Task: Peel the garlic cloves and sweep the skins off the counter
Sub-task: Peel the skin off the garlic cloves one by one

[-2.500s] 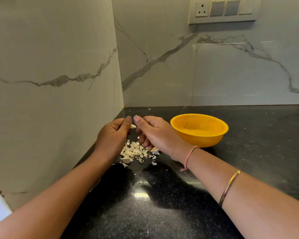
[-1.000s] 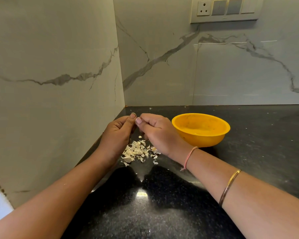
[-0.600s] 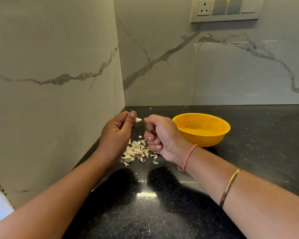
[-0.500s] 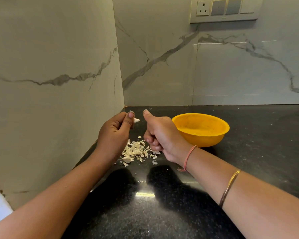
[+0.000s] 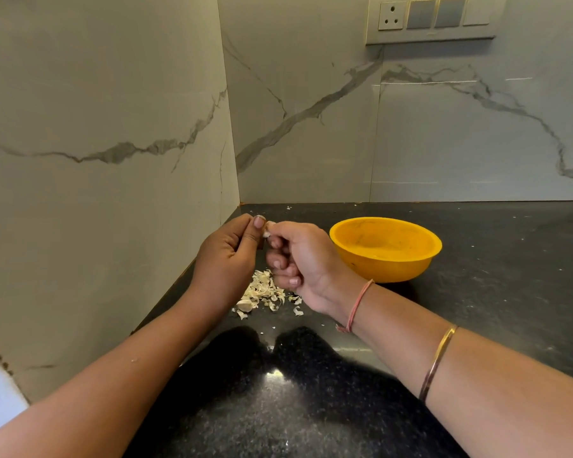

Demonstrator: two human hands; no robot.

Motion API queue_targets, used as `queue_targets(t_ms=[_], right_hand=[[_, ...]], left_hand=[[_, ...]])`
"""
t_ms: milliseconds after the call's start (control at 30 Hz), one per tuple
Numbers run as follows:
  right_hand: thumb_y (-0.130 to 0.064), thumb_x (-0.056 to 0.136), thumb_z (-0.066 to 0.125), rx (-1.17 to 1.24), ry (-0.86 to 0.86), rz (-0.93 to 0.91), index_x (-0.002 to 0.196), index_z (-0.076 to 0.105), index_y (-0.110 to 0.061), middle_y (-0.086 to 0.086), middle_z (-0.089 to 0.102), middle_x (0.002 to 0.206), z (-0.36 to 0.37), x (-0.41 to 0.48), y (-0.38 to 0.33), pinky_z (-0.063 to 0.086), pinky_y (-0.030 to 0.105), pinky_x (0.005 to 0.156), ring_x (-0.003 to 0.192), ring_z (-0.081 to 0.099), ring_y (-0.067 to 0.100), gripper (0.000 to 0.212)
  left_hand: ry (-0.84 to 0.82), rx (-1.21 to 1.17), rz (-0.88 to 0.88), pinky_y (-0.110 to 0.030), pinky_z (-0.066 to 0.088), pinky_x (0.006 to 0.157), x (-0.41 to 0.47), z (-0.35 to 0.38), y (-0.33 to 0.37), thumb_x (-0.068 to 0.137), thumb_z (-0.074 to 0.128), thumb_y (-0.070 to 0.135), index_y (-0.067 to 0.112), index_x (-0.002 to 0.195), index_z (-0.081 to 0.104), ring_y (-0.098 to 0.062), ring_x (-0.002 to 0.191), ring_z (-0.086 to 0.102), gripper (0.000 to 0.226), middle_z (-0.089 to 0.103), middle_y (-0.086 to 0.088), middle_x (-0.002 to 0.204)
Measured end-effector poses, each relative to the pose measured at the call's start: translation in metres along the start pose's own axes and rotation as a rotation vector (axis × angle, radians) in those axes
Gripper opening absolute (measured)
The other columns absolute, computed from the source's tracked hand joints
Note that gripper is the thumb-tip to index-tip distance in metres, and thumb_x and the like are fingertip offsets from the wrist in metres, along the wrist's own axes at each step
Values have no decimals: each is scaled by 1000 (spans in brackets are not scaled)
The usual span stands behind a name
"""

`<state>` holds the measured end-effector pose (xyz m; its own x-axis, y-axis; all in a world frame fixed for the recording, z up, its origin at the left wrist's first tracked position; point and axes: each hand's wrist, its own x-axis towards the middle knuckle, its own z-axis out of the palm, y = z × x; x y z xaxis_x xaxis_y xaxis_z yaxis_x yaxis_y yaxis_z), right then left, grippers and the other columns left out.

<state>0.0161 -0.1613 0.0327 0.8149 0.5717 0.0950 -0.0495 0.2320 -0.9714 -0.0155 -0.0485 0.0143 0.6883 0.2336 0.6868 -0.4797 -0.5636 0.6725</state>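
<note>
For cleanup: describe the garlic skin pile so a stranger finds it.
Find the corner where marble walls meet the black counter. Left of the yellow bowl, beneath the left hand and right hand, lies the skin pile: pale papery flakes, loosely heaped.

Two hands meet at the fingertips, pinching one garlic clove between them.
The left hand shows its back, thumb upright, fingers curled round the clove. The right hand is turned palm-side inward, its thumb and forefinger nipping the clove's other end and its other three fingers curled in. Both bare forearms reach in from the lower corners.
</note>
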Motion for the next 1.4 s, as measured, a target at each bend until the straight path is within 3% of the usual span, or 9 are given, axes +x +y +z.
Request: queue_targets(t_ms=[133,300,500,700,767,900,1067,1267,1400], right_hand=[[-17,96,38,57,-19,25,58,37,-15,-3,33,42,1,0,-2,17,15,31,31,21,5,38],[-19,98,45,-643,68,-416,69,49,-6,7,47,59,-2,4,5,36,28,49,49,39,10,32],[-10,94,50,-1108,13,-862,76,39,-19,-15,35,58,-10,4,2,24,15,47,49,35,5,23],[-9,96,45,-1174,-6,-654,90,48,-10,5,56,76,-13,5,6,35,27,52,63,49,19,8],[-12,97,44,-1124,51,-560,104,54,-6,7,64,80,-14,5,7,45,28,55,65,61,20,14],[-33,98,44,-730,95,-344,75,59,-6,6,63,53,-13,2,-1,45,21,47,40,56,12,39],[-12,89,61,-174,-64,-164,81,58,-6,6,57,66,-11,2,-1,52,22,50,53,54,9,11],[7,84,60,-27,-77,-193,88,59,0,9,61,71,-15,5,-1,55,22,56,57,60,11,9],[5,84,62,-68,13,-251,96,58,-3,5,63,71,-19,7,0,57,27,63,59,61,12,15]], left_hand=[[10,12,0,-13,30,49,0,1,-1,99,43,17,13,69,55,-2,54,42,33,54,-2,59],[14,-193,-271,-18,28,41,4,-2,1,98,44,20,17,62,56,-4,39,31,38,38,10,40],[-39,-509,-647,-16,20,38,7,-7,5,95,47,19,18,57,43,-5,39,21,39,28,8,45],[-30,-319,-513,-17,22,38,7,-8,4,96,47,30,18,58,46,-5,39,24,41,31,11,42],[-29,-240,-436,-21,22,41,5,-6,4,96,46,33,21,56,56,-5,38,25,44,32,12,41],[3,-138,-334,-25,24,48,4,-7,2,96,45,37,22,60,59,-4,37,30,40,37,11,38],[-26,-69,-235,-16,27,43,2,-6,6,98,41,33,19,64,57,-1,39,35,40,42,14,38],[-19,-189,-321,-15,30,40,5,-7,3,98,39,36,15,65,53,-4,42,36,42,44,7,48],[-36,-323,-372,-14,42,47,7,-6,2,98,45,19,16,83,56,0,54,55,19,59,1,71]])
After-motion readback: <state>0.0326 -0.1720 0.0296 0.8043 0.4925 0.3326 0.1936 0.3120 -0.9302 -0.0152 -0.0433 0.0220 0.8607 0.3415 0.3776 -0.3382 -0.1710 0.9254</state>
